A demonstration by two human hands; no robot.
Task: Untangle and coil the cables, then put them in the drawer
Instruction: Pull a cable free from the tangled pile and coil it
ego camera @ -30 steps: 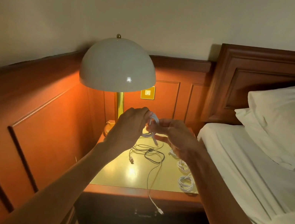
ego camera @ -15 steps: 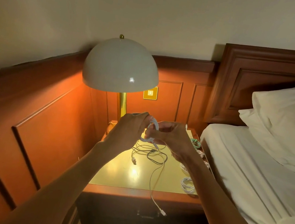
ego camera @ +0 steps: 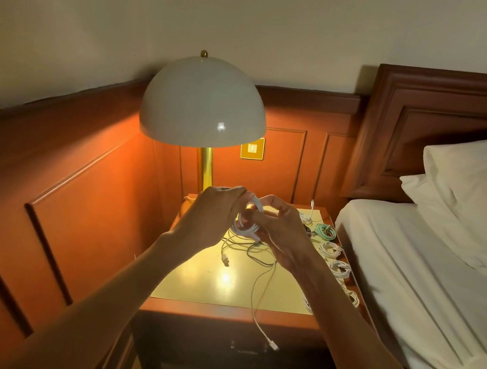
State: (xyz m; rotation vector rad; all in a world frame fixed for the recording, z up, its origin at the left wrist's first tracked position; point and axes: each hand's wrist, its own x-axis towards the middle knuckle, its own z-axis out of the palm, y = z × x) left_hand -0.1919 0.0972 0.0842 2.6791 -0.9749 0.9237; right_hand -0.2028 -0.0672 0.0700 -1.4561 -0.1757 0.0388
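Our left hand (ego camera: 214, 215) and right hand (ego camera: 279, 234) both pinch a half-wound white cable (ego camera: 248, 227), while finished coils (ego camera: 330, 249) line the nightstand (ego camera: 202, 287), a loose tangle (ego camera: 260, 253) waits, and the drawer (ego camera: 240, 349) seems shut.

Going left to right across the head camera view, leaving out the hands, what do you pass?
lamp → wall switch → mint-green cable coil → pillow

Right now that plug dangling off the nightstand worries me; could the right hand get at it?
Probably, once freed: right hand and left hand both hold the white coil; nothing blocks the plug.
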